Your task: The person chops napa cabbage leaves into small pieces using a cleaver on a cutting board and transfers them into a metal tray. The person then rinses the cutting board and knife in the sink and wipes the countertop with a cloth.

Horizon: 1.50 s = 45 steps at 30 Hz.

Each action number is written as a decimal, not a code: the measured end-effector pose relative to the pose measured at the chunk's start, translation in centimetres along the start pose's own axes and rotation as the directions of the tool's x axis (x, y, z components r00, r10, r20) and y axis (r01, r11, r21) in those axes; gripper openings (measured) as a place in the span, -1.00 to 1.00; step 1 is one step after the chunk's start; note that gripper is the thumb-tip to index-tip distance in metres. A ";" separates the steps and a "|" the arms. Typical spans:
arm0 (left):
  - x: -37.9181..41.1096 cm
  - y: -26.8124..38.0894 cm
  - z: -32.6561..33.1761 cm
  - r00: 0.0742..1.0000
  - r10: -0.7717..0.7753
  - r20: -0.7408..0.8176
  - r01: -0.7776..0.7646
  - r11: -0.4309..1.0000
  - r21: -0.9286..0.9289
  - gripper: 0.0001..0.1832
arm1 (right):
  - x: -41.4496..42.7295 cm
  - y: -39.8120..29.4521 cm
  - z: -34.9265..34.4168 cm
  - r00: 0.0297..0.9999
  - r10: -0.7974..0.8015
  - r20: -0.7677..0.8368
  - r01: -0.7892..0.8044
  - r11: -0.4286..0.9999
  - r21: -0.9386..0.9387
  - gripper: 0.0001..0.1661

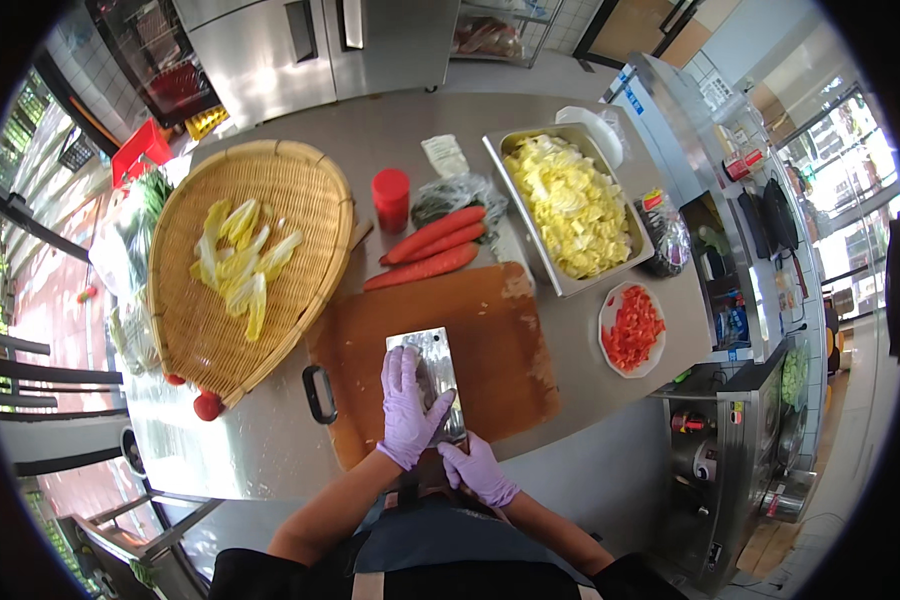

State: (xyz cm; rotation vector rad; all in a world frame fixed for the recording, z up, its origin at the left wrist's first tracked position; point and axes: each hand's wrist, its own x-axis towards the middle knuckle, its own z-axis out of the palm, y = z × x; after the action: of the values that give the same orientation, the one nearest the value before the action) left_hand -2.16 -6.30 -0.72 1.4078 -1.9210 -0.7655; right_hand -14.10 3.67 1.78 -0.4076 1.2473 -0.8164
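Observation:
A cleaver [444, 360] with a broad shiny metal blade lies over the brown cutting board [495, 337], its blade pointing away from me. My right hand [478, 471], in a lilac glove, is closed around the handle at the near edge of the board. Gloved in the same lilac, my left hand [411, 412] rests flat on the blade, fingers stretched forward and thumb held apart. It covers the left part of the blade. Whether anything lies beneath the blade is hidden. Several carrots [435, 244] lie against the board's far edge.
A woven bamboo basket [270, 172] with cabbage leaves [240, 259] stands left. A metal pan [547, 270] of cut cabbage [566, 199] is at the right, near a plate of diced red vegetable [633, 330]. Behind the carrots stands a red-lidded container [391, 199]. Tomatoes [208, 406] lie beside the basket.

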 end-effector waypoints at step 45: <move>22.0 4.6 13.5 0.990 -0.130 0.054 0.137 0.981 -0.140 -0.82 | -5.0 -19.2 -13.4 0.762 -0.405 -0.505 0.275 0.909 -0.314 -0.87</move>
State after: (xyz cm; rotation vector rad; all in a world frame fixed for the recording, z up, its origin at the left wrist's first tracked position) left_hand -20.39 -25.05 -2.47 1.4521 -1.7799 -0.9864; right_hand -33.34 -3.24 14.19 -0.6181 1.8648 -1.1704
